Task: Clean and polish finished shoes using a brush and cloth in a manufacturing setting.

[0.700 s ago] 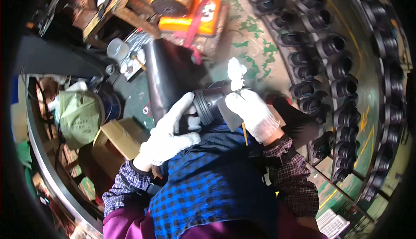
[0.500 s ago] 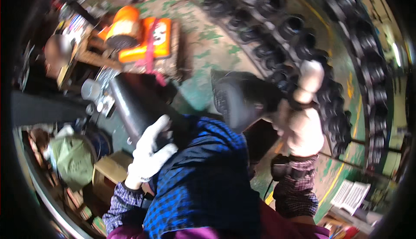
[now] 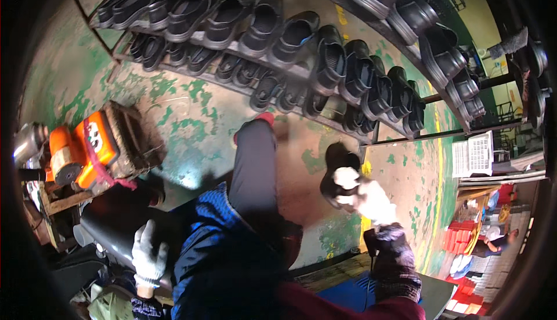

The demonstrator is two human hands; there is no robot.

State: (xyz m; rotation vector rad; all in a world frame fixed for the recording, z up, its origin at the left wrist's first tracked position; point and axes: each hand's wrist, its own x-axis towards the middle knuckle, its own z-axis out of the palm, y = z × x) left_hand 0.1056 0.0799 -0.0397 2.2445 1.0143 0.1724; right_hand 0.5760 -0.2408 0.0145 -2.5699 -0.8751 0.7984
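My right hand (image 3: 371, 199), in a white glove, grips a black shoe (image 3: 342, 160) by one end and holds it out over the floor. Its fingers are partly smeared by motion. My left hand (image 3: 149, 253), also gloved in white, has its fingers outstretched next to a shiny black rounded casing (image 3: 116, 227); whether it touches the casing I cannot tell. Nothing shows in that hand. Beyond the held shoe stands a two-level metal rack (image 3: 232, 41) lined with black shoes (image 3: 261, 27).
A second rack of black shoes (image 3: 438, 53) runs along the upper right. To the left, an orange machine (image 3: 96, 137) with a pink ribbon sits by a wooden frame. A white plastic basket (image 3: 473, 154), red boxes (image 3: 461, 236) and another person (image 3: 500, 244) are at far right.
My view has turned right, bringing the shoe racks across the front. My right hand has moved lower with the black shoe. My left hand stays by the black casing.
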